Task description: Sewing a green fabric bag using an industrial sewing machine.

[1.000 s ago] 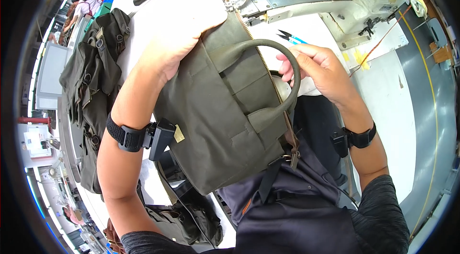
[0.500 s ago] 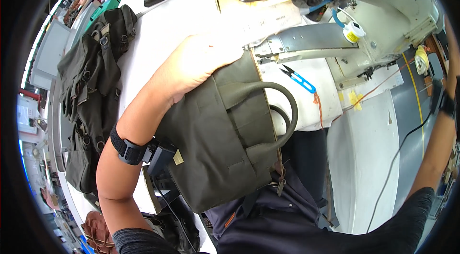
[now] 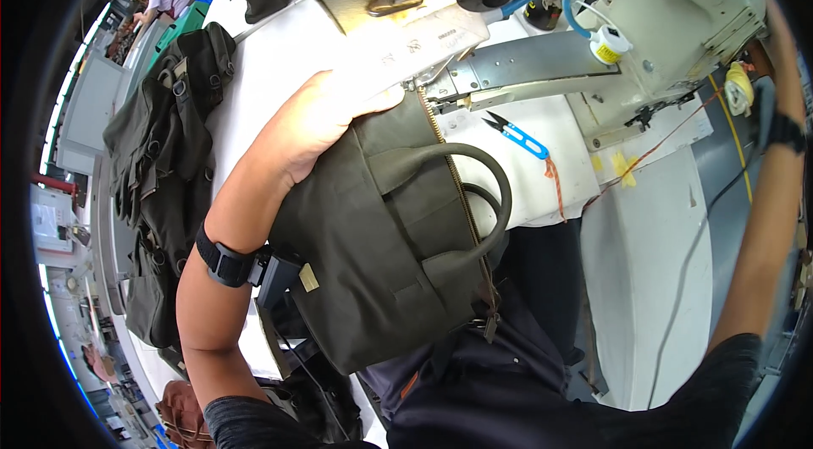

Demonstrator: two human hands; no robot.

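Note:
A dark olive handbag (image 3: 364, 254) hangs tilted over my lap, its top corner under the head of a sewing machine (image 3: 660, 51). Its zipped edge and two looped handles face right. My left hand (image 3: 326, 115) grips the bag's upper edge beside the stitching area, the thumb side close to the presser foot; bright lamplight washes out part of the fingers. My right hand (image 3: 777, 51) reaches up to the far right end of the machine; it is blurred at the picture's rim and its fingers are hidden.
Blue thread snips (image 3: 521, 137) with an orange cord lie on the white table right of the bag. More dark olive bags (image 3: 165, 127) are piled along the left. A brown bag (image 3: 185, 415) sits low at left. A yellow thread spool (image 3: 738, 89) stands far right.
The view has shifted slightly, so the machine appears further left and higher. My left hand keeps its hold on the bag. My right forearm has moved a little at the right edge.

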